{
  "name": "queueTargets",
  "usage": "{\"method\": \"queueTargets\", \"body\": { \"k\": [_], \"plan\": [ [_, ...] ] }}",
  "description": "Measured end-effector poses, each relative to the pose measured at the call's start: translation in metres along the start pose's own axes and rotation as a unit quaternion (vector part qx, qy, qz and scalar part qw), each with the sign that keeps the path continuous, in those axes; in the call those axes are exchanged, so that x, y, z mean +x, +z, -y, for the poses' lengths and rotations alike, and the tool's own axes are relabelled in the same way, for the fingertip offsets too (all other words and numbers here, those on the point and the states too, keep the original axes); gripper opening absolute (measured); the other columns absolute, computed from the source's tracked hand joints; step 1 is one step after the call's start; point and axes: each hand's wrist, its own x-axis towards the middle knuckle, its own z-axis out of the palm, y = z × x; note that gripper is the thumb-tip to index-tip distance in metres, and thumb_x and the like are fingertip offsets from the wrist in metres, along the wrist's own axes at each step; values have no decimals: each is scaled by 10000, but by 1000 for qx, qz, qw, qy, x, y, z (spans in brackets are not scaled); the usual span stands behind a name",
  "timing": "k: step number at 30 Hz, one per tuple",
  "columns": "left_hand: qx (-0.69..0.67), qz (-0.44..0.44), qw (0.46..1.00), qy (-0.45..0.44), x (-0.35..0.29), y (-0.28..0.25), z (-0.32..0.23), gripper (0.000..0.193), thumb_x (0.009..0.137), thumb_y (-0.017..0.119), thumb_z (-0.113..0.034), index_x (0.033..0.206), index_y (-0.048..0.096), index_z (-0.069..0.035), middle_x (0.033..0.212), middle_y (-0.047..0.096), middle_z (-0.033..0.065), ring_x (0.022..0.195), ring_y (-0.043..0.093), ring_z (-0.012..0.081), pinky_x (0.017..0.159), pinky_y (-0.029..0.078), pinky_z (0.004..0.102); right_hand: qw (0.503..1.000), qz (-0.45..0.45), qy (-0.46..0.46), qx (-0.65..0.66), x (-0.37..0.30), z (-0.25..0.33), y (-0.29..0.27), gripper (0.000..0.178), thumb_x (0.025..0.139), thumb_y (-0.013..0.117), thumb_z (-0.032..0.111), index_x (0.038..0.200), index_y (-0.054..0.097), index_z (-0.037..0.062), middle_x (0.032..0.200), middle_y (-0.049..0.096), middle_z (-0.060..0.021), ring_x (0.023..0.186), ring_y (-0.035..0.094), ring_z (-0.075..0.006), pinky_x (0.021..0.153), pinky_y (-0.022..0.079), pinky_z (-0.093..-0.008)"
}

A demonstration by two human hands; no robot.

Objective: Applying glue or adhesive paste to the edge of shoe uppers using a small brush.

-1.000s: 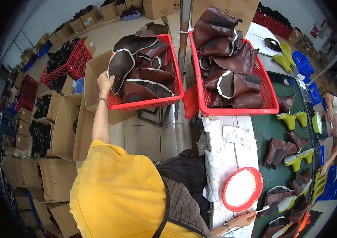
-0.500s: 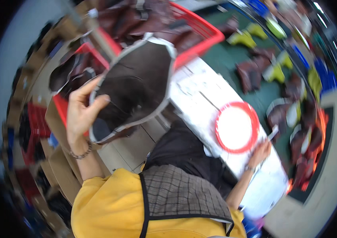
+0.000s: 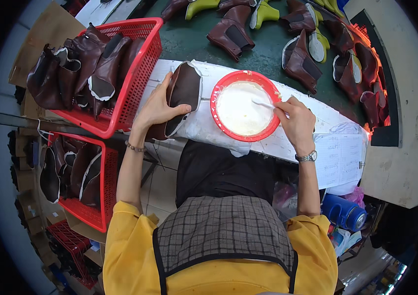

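Note:
My left hand [image 3: 161, 109] grips a dark brown leather boot upper [image 3: 184, 87] with a pale edge, its thumb across the near side. The upper stands tilted at the left of the white bench top [image 3: 327, 108]. To its right sits a red bowl [image 3: 214, 107] of thick white paste [image 3: 242, 110]. Over the bowl's right rim, my right hand [image 3: 296, 123] pinches a slim white-coated tool [image 3: 263, 103], whose end reaches into the paste. The coating hides what kind of tool it is.
Two red baskets [image 3: 156, 46] [image 3: 109, 182] of brown boot uppers stand at the left. Behind the bench, a green surface [image 3: 268, 54] carries more boots, some on yellow-green lasts [image 3: 263, 14]. A written sheet [image 3: 336, 157] lies at right, above a blue flask [image 3: 344, 212].
The boot upper in my left hand has come down from above the floor beside the baskets onto the bench. My right hand has brought the tool into the bowl. My view has turned.

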Motion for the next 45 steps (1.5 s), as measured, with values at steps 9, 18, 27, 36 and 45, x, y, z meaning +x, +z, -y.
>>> {"method": "queueTargets", "body": {
  "k": [9, 18, 27, 36, 45],
  "plan": [
    [-185, -30, 973, -135, 8, -41, 6, 480, 803, 697, -46, 1280, 687, 5, 1113, 756, 138, 1034, 710, 183, 950, 533, 314, 999, -1, -15, -37, -2, 1, -7, 144, 892, 727, 226, 979, 782, 126, 881, 658, -51, 867, 682, -244, 670, 533, -389],
    [-184, -5, 977, -105, -28, -87, -68, 298, 866, 659, 13, 1157, 698, 64, 953, 727, 28, 889, 632, 78, 840, 516, 258, 963, -83, -67, 246, 17, 1, -25, 151, 853, 790, 138, 995, 800, 86, 898, 704, -39, 842, 646, -219, 789, 459, -356],
    [-285, 124, 940, -144, -33, -97, -109, 329, 851, 699, 13, 1177, 697, 55, 964, 732, 28, 875, 656, 81, 822, 533, 247, 939, -72, -164, 292, 44, 27, -29, 162, 818, 828, 132, 978, 817, 109, 899, 703, -32, 869, 627, -184, 848, 408, -340],
    [-353, -42, 933, -60, -37, -93, -119, 239, 864, 672, 21, 1097, 712, 51, 960, 726, 21, 859, 643, 79, 822, 518, 236, 944, -138, -130, 271, 20, 27, -29, 165, 798, 852, 144, 959, 820, 129, 875, 694, -5, 867, 619, -159, 874, 376, -338],
    [-283, -238, 929, -31, -44, -66, -113, 241, 917, 664, 11, 1148, 704, 64, 998, 731, 31, 914, 642, 89, 872, 510, 246, 948, -120, -115, 272, -5, 40, -11, 189, 780, 863, 141, 963, 817, 132, 857, 670, 3, 829, 606, -155, 819, 391, -328]
  ]
}}
